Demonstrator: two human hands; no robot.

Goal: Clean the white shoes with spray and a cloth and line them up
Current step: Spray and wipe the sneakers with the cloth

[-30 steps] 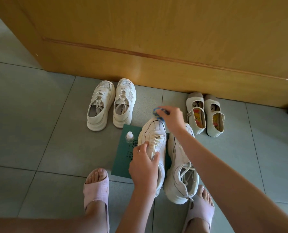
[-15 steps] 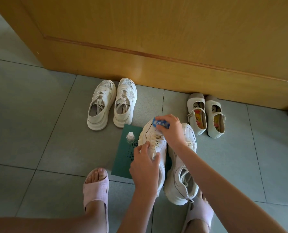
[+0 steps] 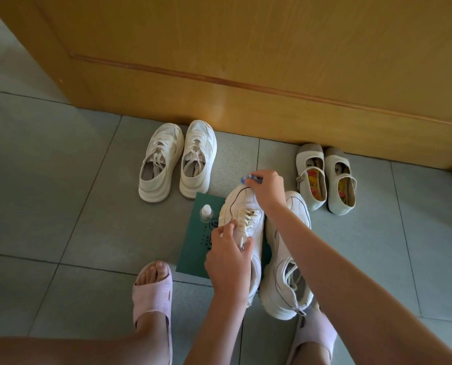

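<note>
Steadying a white sneaker (image 3: 242, 206) on a green mat (image 3: 193, 248) on the floor, left grip (image 3: 228, 256) curled over its laces, right grip (image 3: 268, 191) pinching a blue cloth (image 3: 250, 178) at the toe, second sneaker (image 3: 289, 262) touching alongside, spray bottle (image 3: 206, 212) upright just left.

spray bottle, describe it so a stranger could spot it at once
Before the wooden panel, a green mat lies on the floor tiles. On its far left corner, beside the sneaker the left hand holds, stands the spray bottle. Only it is small, clear and white-capped.

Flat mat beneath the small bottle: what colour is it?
The flat mat is dark green with faint printed marks; head view.
</note>
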